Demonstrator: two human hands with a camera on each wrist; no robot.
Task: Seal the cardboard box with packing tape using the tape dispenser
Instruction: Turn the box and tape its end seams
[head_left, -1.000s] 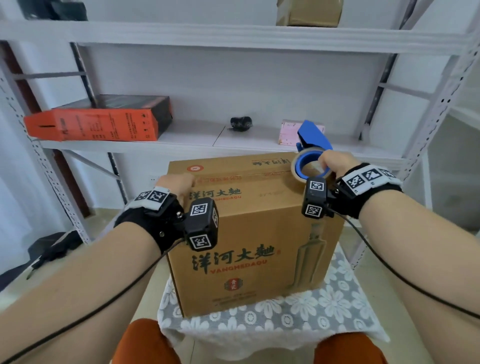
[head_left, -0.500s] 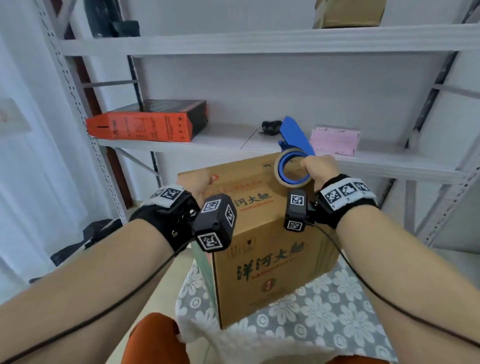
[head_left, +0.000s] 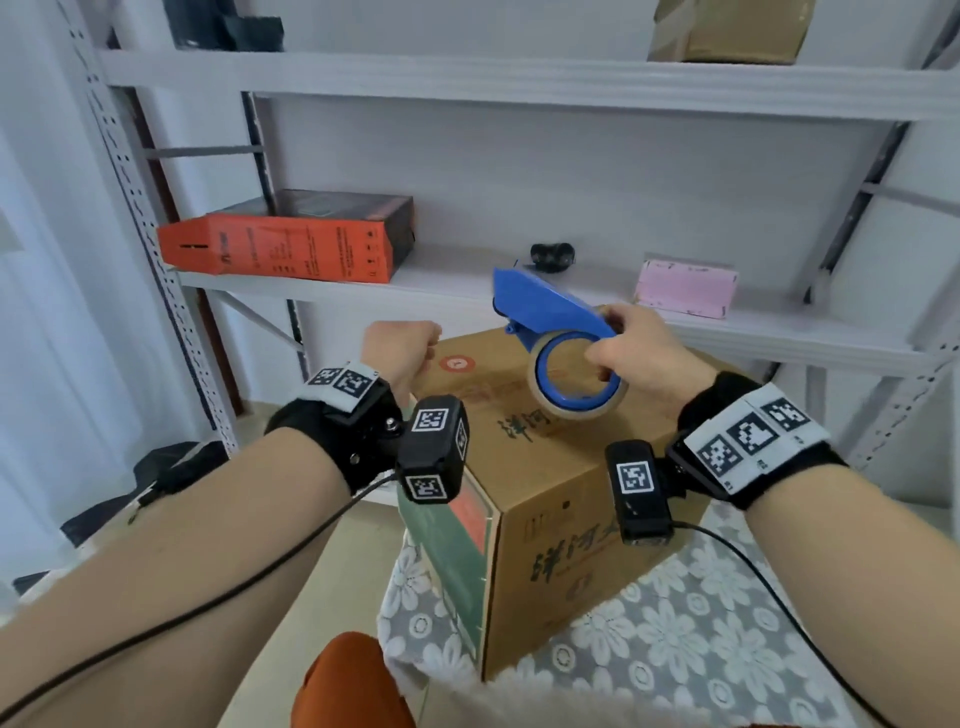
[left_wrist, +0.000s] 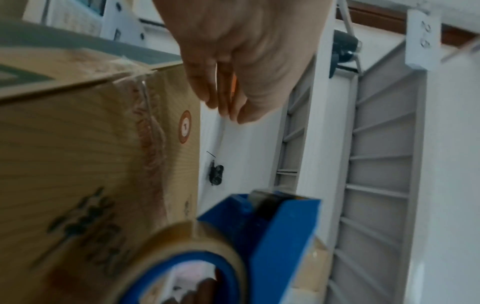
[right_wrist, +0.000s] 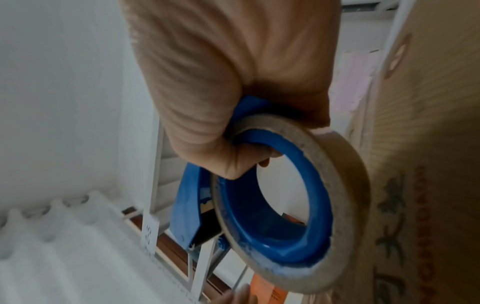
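The brown cardboard box (head_left: 545, 467) stands corner-on toward me on a floral cloth, its top flaps down. My right hand (head_left: 639, 353) grips the blue tape dispenser (head_left: 545, 306), fingers hooked through the ring of its tan tape roll (head_left: 566, 413); it hovers just above the box top with its nose pointing left. The right wrist view shows the roll (right_wrist: 345, 164) beside the box wall (right_wrist: 428, 144). My left hand (head_left: 400, 348) is off the box by its far left corner. In the left wrist view its fingers (left_wrist: 221, 92) hang down together, holding nothing I can see. Old torn tape (left_wrist: 140, 82) marks that edge.
A white metal shelf unit (head_left: 467, 291) stands right behind the box, bearing an orange carton (head_left: 280, 249), a small black object (head_left: 551, 255) and a pink box (head_left: 685, 288). Its perforated upright (head_left: 130, 208) stands at left. The floral cloth (head_left: 675, 649) extends front right. Dark items (head_left: 171, 467) lie on the floor.
My left hand has come off the box top and lifted past the far left corner. The right hand carried the dispenser leftward and up over the top. My viewpoint swung, showing the box corner-on.
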